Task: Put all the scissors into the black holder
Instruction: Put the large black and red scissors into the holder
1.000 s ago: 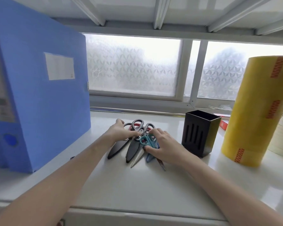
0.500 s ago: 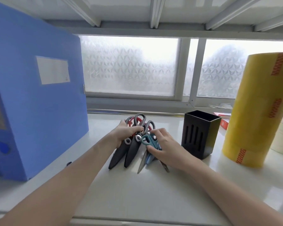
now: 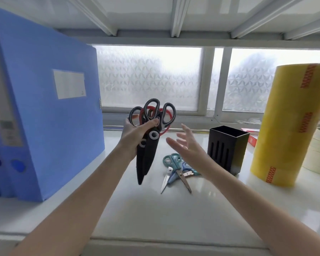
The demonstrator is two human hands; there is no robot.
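My left hand (image 3: 135,134) holds a bunch of black-sheathed scissors (image 3: 150,150) up in the air, tips down, grey and red handle loops on top. My right hand (image 3: 187,146) hovers open beside them, fingers spread, above the shelf. Under it lie a teal-handled pair (image 3: 175,163) and a blue-handled pair (image 3: 171,177), crossed over each other on the white shelf (image 3: 155,209). The black holder (image 3: 227,147), a slotted rectangular box, stands upright just right of my right hand; nothing shows above its rim.
A big blue file box (image 3: 44,108) stands on the left. A tall yellow tape stack (image 3: 292,124) and cream tape rolls (image 3: 318,152) stand on the right. A red packet (image 3: 251,137) lies behind the holder. A frosted window (image 3: 150,78) closes the back.
My left hand has lifted the black-sheathed scissors off the shelf. My right hand let go of the teal and blue pairs, rose and opened.
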